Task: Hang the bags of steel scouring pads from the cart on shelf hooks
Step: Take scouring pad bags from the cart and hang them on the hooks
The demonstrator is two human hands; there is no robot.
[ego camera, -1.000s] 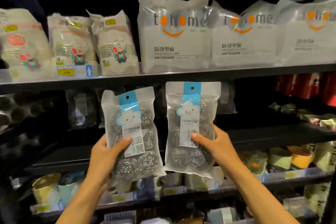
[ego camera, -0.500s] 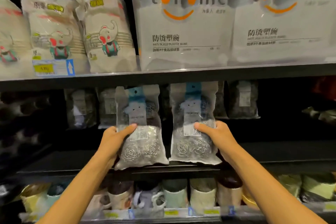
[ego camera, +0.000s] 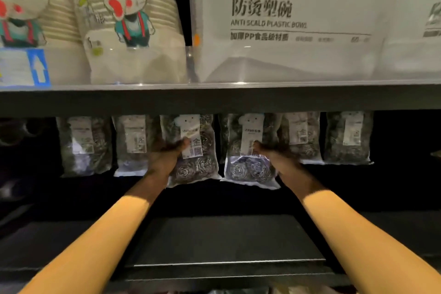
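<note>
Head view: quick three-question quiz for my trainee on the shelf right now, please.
1. True or false: the left hand and right hand each grip one scouring-pad bag, the left bag and the right bag.
2. The white pack above the right bag reads: A) anti scald plastic bowl; B) paper towels; C) steel wool.
3. Fill in: ___ other bags hang right of the right bag.
Key: 1 true; 2 A; 3 two.

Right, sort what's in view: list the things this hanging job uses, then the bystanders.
Job: left hand gripping a scouring-pad bag; right hand gripping a second bag; hanging bags either side; shelf edge they hang under.
Bystanders: elephant cup packs; plastic bowl bags; price label.
</note>
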